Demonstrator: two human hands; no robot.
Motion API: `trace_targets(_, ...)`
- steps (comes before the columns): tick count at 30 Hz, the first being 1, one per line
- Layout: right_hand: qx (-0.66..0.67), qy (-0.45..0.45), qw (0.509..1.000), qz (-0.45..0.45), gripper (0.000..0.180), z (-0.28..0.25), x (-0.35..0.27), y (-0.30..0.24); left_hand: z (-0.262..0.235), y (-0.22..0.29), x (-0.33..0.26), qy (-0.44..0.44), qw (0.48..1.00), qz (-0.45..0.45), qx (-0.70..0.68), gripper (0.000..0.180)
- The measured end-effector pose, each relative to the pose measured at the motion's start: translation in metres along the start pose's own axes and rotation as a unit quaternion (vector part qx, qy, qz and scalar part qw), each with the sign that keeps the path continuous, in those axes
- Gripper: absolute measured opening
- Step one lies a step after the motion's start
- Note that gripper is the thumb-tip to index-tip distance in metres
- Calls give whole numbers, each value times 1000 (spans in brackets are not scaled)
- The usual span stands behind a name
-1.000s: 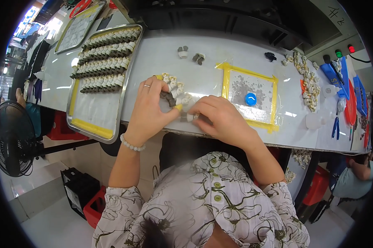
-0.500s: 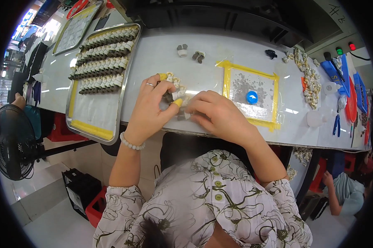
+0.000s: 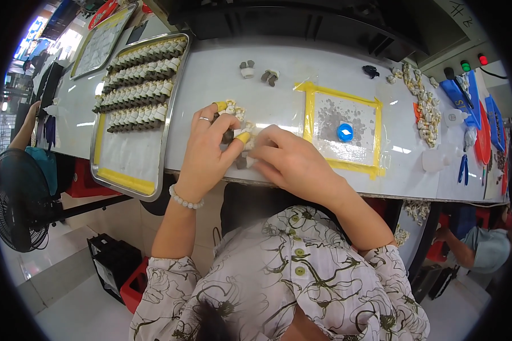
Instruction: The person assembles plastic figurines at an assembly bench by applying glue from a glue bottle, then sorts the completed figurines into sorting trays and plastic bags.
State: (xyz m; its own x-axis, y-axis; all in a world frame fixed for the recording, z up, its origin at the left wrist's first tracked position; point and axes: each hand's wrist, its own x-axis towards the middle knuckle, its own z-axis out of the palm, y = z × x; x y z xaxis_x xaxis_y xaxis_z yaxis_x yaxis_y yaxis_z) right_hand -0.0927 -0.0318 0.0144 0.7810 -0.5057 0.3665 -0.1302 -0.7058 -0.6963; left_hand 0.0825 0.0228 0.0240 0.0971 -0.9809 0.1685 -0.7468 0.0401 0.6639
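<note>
My left hand (image 3: 210,145), with yellow covers on thumb and index fingertip, curls around a short row of small white-and-grey figurine parts (image 3: 233,108) on the white table. Thumb and fingers close on the row from both sides. Just right of it, my right hand (image 3: 293,159) has its fingers bent in a pinch at another grey-and-white figurine part (image 3: 243,162) by the table's near edge. Its fingertips partly hide that part. Two similar parts, one whitish and upright (image 3: 247,69) and one tilted (image 3: 270,77), lie farther back.
Left stands a metal tray (image 3: 161,136) with several rows of figurine parts. A yellow-taped square (image 3: 310,113) on the right holds a blue round cap (image 3: 345,132) among grey smears. Loose parts (image 3: 426,113), clear bottles (image 3: 435,161) and blue-handled pliers (image 3: 464,170) lie farther right.
My right hand has shifted slightly left and down, and the grey-and-white part at its fingertips shows more clearly. My left hand stays nearly still around the row.
</note>
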Motion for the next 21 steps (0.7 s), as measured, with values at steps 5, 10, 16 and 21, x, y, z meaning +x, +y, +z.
trace_targets(5,-1,51,998,34,15,8,-1,2,-4,-7,-4,-22,999,25,22,26)
trace_targets(10,-17,82,995,51,14,10,-4,2,-16,8,-5,-101,995,16,-16,49)
trace_targets(16,-18,83,995,57,13,13,-7,3,-1,5,-11,-52,995,21,87,59)
trace_targets(21,-15,80,994,74,16,8,-12,1,3,9,-8,-36,992,19,118,57)
